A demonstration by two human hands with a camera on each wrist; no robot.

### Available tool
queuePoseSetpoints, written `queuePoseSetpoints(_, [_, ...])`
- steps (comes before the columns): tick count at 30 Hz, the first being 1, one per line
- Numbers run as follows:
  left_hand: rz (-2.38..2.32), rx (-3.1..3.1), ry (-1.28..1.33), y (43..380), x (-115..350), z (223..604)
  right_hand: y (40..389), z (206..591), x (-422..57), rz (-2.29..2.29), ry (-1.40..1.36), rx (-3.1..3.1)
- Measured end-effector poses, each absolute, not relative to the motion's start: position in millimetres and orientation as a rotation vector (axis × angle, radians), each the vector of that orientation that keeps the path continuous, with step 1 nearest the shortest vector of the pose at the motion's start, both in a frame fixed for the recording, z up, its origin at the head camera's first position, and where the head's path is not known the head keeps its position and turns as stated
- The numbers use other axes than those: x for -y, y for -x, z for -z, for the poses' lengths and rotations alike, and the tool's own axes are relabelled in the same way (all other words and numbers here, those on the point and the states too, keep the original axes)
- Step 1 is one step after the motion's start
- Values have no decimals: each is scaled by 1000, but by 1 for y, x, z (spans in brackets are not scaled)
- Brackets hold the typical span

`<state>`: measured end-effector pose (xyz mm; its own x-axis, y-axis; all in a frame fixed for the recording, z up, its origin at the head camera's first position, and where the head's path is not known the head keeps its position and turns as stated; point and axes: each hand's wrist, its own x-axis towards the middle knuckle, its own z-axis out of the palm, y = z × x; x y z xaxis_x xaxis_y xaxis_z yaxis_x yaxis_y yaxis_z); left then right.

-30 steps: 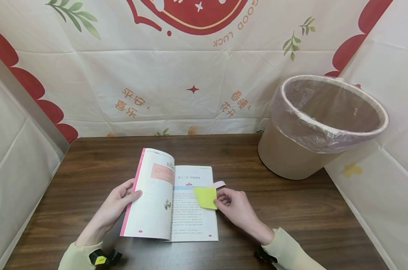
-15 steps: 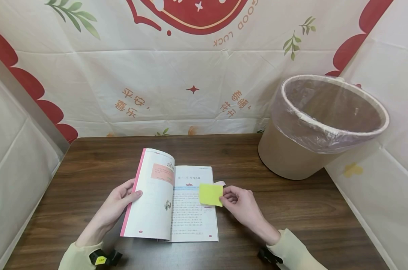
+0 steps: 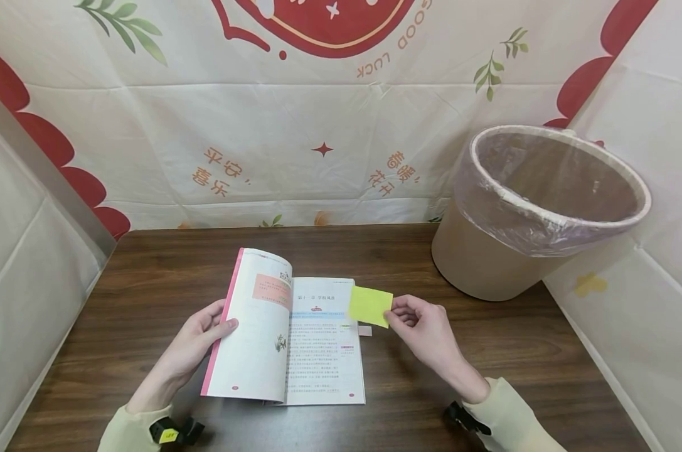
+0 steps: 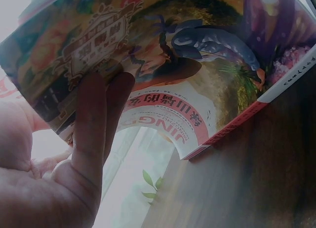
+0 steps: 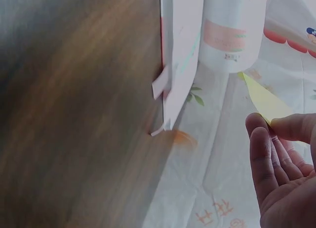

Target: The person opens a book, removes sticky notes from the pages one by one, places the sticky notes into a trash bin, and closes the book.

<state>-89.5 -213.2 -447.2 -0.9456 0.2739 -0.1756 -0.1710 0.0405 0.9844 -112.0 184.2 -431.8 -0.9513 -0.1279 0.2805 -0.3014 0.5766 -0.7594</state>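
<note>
An open book (image 3: 318, 364) lies on the table, its left part raised and curving upward. My left hand (image 3: 196, 336) grips that raised side at the pink edge, thumb on the page and fingers behind on the illustrated cover (image 4: 197, 55). Between the thumb and fingers of my right hand (image 3: 428, 329) is a yellow sticky note (image 3: 371, 306), pinched at its right edge. In the head view the note overlaps the right page's edge; the right wrist view shows it lifted away from the pages. A small pale tab (image 3: 365, 331) sticks out of the book's right side.
A tan waste bin (image 3: 487, 263) with a clear plastic liner stands at the back right of the wooden table (image 3: 165, 263). A printed cloth (image 3: 295, 125) hangs behind, and more cloth covers both sides.
My right hand has moved right and a little away from me, carrying the sticky note off the text of the right page. The tab now shows. My left hand and the book stay still.
</note>
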Motion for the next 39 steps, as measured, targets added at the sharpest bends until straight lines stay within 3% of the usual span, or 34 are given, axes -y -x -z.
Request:
queuePoseSetpoints(12, [-1986, -1999, -113, 90, 212, 447, 118, 409, -200, -1163, -406, 2500])
queuePoseSetpoints(20, [-1985, -1996, -130, 90, 213, 447, 110, 373, -195, -1099, -430, 2417])
queuePoseSetpoints(28, [-1984, -1995, -110, 89, 213, 447, 126, 374, -219, -1011, -464, 2347])
queuePoseSetpoints(39, [-1992, -1985, -147, 89, 213, 447, 134, 335, -237, -927, -477, 2243])
